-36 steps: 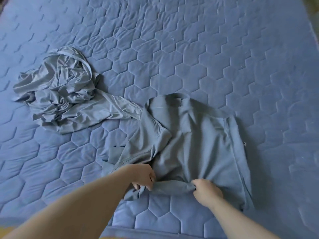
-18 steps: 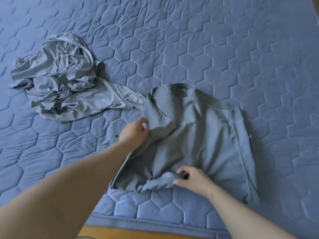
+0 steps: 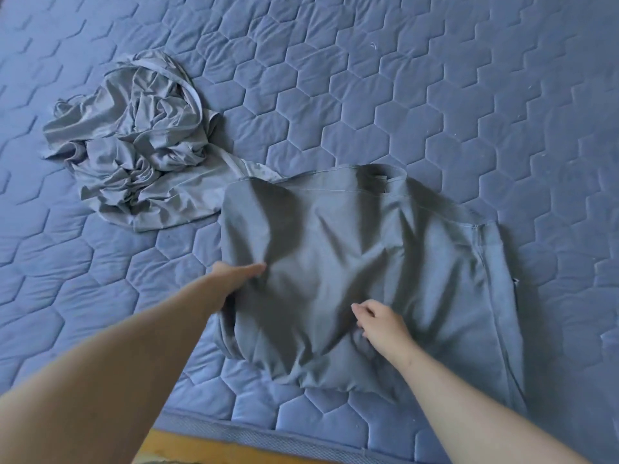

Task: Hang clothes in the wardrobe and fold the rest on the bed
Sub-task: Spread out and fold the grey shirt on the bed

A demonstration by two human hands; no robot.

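Note:
A grey-blue shirt (image 3: pixel 361 262) lies partly folded on the blue quilted bed (image 3: pixel 435 95), near its front edge. My left hand (image 3: pixel 237 274) rests at the shirt's left edge, fingers stretched flat toward the right; whether cloth is under the fingers I cannot tell. My right hand (image 3: pixel 378 321) lies on the lower middle of the shirt with loosely bent fingers, holding nothing that I can see. A second, lighter grey garment (image 3: pixel 134 142) lies crumpled in a heap to the upper left, one end reaching under the shirt's top left corner.
The bed's front edge (image 3: pixel 254 437) runs along the bottom, with a strip of yellow-brown floor (image 3: pixel 201 450) below it. Bare quilt stretches behind and to the right of the shirt.
The left sleeve side has been folded over onto the shirt's body. My left hand moved from the sleeve to the left edge and flattened out. My right hand let go of the hem bunch.

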